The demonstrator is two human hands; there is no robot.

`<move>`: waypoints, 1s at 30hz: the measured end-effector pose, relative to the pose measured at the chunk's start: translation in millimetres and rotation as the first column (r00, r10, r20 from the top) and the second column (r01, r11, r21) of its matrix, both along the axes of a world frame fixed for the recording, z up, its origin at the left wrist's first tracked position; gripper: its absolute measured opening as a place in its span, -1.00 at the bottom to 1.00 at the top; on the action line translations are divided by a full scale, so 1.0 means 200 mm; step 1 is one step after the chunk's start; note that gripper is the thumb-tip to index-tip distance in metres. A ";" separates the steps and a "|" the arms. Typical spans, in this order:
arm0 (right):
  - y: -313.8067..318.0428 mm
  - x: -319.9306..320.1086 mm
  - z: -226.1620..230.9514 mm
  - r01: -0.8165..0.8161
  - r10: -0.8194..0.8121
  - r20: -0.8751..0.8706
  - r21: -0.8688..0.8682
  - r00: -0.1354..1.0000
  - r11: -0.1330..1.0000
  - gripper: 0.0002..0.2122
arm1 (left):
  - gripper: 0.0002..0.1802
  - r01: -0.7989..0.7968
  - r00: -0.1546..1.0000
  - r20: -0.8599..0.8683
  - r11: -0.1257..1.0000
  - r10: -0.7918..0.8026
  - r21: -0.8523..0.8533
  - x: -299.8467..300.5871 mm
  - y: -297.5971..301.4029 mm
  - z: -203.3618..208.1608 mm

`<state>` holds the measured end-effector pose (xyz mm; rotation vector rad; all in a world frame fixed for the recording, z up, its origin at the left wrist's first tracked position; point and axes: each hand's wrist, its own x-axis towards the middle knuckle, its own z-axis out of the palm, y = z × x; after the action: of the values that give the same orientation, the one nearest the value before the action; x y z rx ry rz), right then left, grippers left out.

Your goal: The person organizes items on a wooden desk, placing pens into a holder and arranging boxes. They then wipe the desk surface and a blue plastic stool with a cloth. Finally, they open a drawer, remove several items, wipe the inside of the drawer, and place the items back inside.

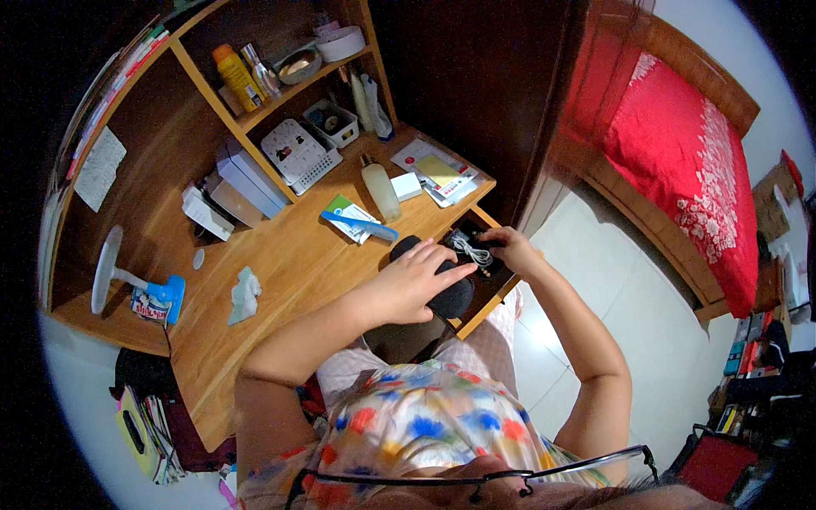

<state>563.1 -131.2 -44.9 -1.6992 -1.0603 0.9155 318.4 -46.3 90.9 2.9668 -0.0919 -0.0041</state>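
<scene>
My left hand (416,285) lies across a black rounded case (450,296) at the desk's front edge, its fingers and thumb gripping it from above. Part of the case is hidden under the hand. Just to the right, a wooden drawer (484,316) is pulled out. Inside it a white bundled cable (472,250) lies among dark items. My right hand (510,249) reaches into the drawer beside the cable, with fingers bent together. What those fingers hold, if anything, is too dark to make out.
On the desk (297,276) are a blue comb (361,225), a pale bottle (381,191), a white box (406,186), papers (438,174), a crumpled tissue (245,295) and a blue-and-white lamp (166,295). Shelves with a white basket (297,153) stand behind. A red-covered bed (680,170) is at the right.
</scene>
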 end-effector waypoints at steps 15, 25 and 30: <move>0.09 -0.16 -0.01 -0.067 0.393 0.731 -0.432 0.558 0.899 -0.69 | 0.03 0.002 1.000 -0.003 0.993 -0.002 -0.120 -0.16 -0.12 -0.17; 0.09 -0.34 0.09 -0.309 0.805 0.549 -0.744 0.224 0.593 -0.53 | 0.03 -0.002 1.000 -0.009 0.992 0.001 -0.126 -0.16 -0.11 -0.18; 0.08 -0.28 0.06 -0.344 0.825 0.489 -0.751 0.284 0.563 -0.63 | 0.03 -0.005 1.000 -0.014 0.994 0.004 -0.113 -0.14 -0.11 -0.17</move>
<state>508.0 -115.9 -32.5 -2.2885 -2.4889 0.9021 290.1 -68.0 56.3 2.8537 -0.0809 -0.0182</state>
